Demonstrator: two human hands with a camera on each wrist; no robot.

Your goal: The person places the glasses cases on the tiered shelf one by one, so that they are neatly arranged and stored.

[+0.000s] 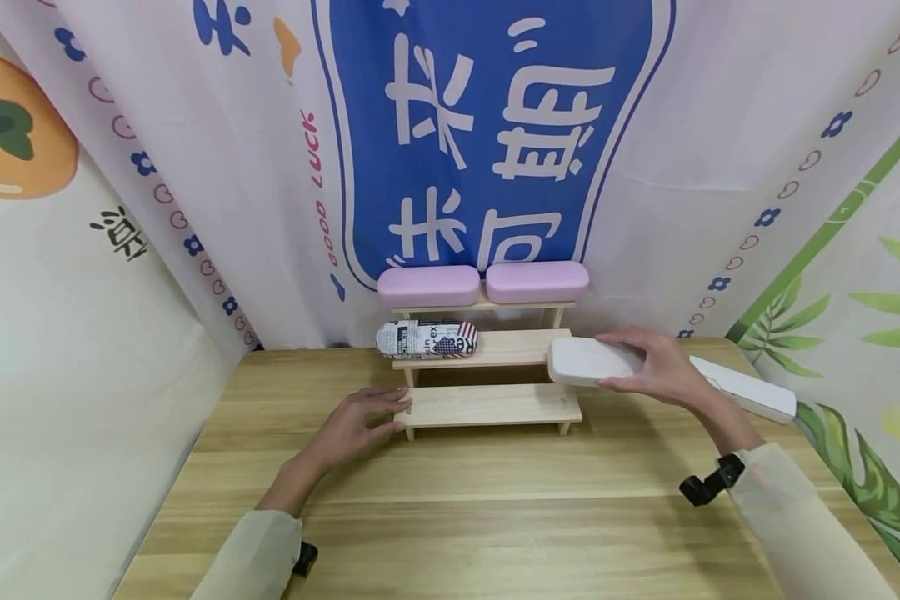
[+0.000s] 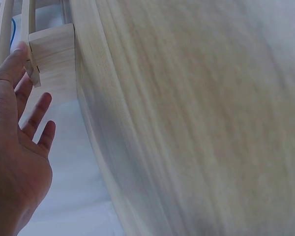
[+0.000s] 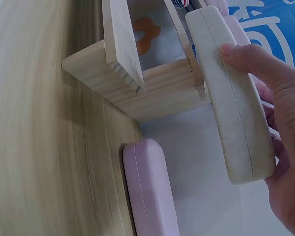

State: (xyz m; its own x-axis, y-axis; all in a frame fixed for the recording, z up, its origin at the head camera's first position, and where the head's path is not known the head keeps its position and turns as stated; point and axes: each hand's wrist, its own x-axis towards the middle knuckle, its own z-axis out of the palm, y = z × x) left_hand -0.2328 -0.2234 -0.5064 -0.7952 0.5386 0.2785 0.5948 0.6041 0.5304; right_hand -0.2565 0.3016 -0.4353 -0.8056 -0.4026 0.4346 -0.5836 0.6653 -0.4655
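I am holding a white case [image 1: 591,362] in my right hand [image 1: 656,367], thumb on the near side and fingers curled over the top, and it is hanging just off the right end of the middle step of a small wooden stepped shelf [image 1: 487,404]. In the right wrist view the same case [image 3: 231,98] is sitting lengthwise in my grip, my thumb [image 3: 246,56] pressing on its edge, right beside the shelf's end board [image 3: 137,88]. My left hand [image 1: 360,425] is lying open with straight fingers, its fingertips touching the left end of the bottom step; the left wrist view is showing those fingers [image 2: 34,110] spread beside the shelf's leg [image 2: 51,51]. A newsprint-patterned case [image 1: 426,339] is lying on the middle step at the left, and two pink cases [image 1: 482,283] are sitting side by side on the top step. A long white box [image 1: 746,389] is resting on the wooden table [image 1: 495,508] behind my right wrist. Printed curtains [image 1: 487,133] are hanging behind it all.
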